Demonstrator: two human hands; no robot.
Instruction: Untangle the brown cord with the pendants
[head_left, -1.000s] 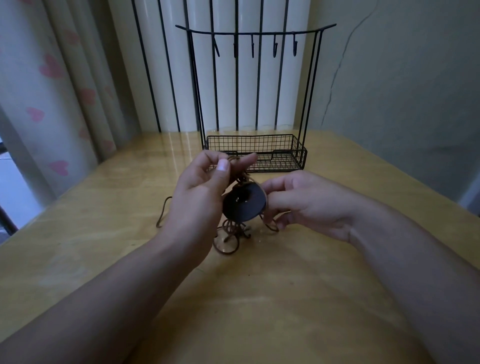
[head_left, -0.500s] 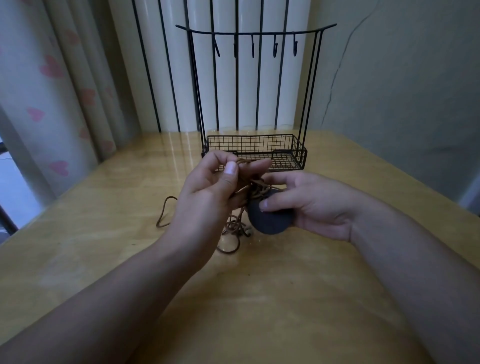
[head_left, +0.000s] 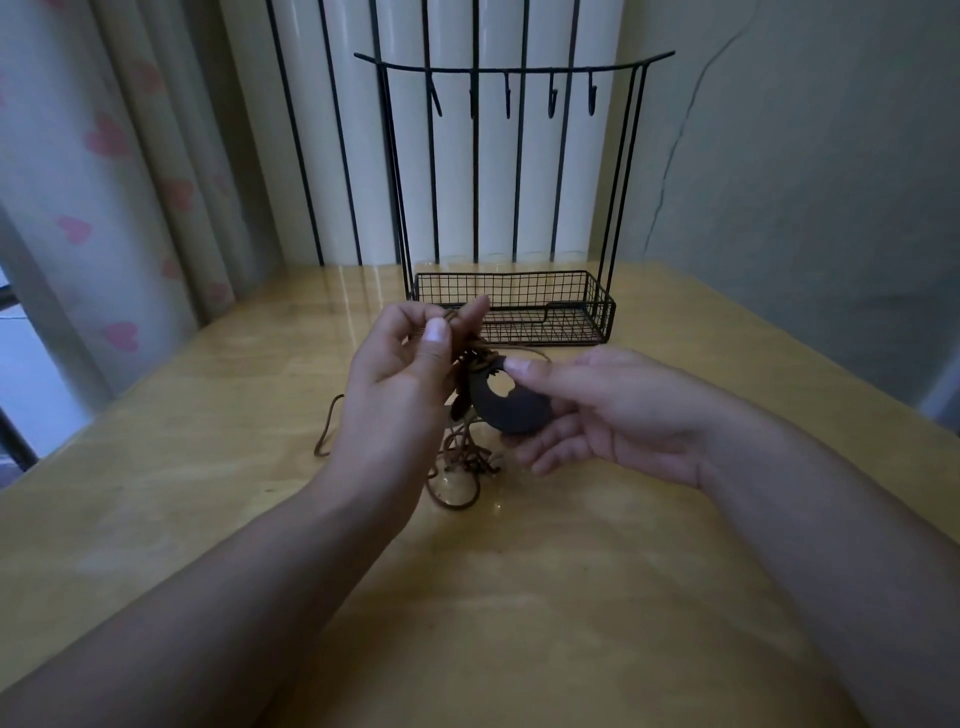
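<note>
Two hands at work just above centre of the frame, with the untangling plainly mid-way. At left of centre, left hand (head_left: 400, 374) raised, thumb and forefinger pinched on a strand of the thin brown leather cord (head_left: 457, 462) near its top, remaining fingers loosely curled. Below and just beside that hand, much of the cord hanging in a knotted bunch, loops resting on the glossy yellow wooden table (head_left: 208, 493), one loose loop trailing out toward the left. Immediately to the right, large dark round pendant with an off-centre hole (head_left: 511, 408), lifted off the table and pinched between thumb on top and fingers underneath of the right hand (head_left: 613, 415). A smaller dark pendant possibly tucked behind the left thumb, too shadowed to confirm. Behind, in the upper middle, black wire jewellery stand with hooks and a mesh tray (head_left: 514, 306), apart from both hands. Probably next: feeding the round pendant back through whichever loop traps it, gently, without tightening the knot.
</note>
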